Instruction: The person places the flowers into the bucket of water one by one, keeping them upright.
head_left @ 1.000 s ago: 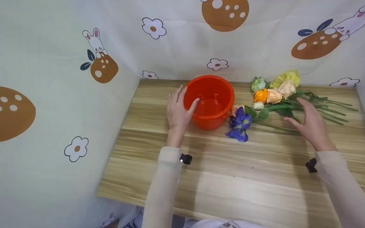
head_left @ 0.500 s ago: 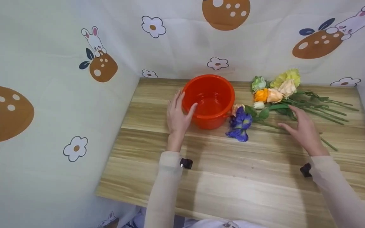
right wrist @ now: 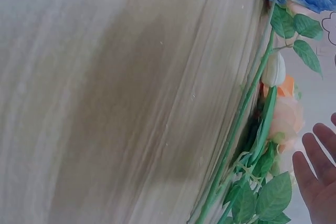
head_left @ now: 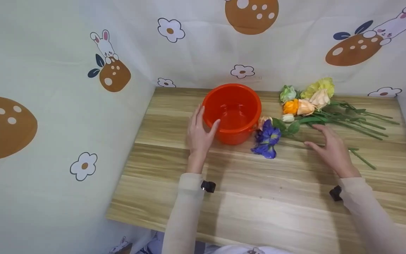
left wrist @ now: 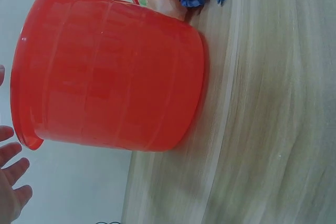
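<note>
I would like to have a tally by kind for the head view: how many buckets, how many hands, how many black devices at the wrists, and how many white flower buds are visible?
Red bucket: 1
Hands, left hand and right hand: 2
Black devices at the wrists: 2
White flower bud: 1
Total: 6

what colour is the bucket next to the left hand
The bucket is red; it shows best in the left wrist view.
</note>
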The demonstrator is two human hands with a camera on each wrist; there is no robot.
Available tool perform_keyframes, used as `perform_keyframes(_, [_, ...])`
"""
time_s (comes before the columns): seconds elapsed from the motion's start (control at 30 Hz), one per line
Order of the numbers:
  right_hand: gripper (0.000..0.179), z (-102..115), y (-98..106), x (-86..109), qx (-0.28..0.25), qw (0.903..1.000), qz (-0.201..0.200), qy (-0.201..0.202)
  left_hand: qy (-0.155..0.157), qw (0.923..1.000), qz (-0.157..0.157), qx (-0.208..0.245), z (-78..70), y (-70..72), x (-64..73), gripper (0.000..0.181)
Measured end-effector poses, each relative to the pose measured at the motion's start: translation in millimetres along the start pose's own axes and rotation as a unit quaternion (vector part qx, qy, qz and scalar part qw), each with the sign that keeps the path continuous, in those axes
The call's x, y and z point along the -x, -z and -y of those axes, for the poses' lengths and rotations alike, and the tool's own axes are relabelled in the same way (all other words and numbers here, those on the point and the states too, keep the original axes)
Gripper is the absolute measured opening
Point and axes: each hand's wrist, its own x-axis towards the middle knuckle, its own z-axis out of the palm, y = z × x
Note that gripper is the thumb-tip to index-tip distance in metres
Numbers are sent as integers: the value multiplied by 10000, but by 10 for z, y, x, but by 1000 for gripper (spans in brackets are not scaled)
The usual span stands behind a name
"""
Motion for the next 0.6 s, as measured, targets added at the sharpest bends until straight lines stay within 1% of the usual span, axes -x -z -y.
perform_keyframes(0.13, [59, -8, -65, 21, 48, 9997, -127, 192, 23, 10000, -5, 51, 9, -25, 26, 72])
perform_keyframes(0.27, [55, -16, -131, 37, 20, 9992, -218, 322, 147, 9998, 77, 122, 11, -44, 43, 73])
perform_keyframes(0.43, [50, -9, -184, 45, -66, 9990, -201, 401, 361, 9988, 261, 196, -3, -59, 57, 77])
perform_keyframes(0.6, [47, 4, -228, 38, -231, 9985, -165, 474, 476, 9975, 271, 455, -2, -85, 79, 80])
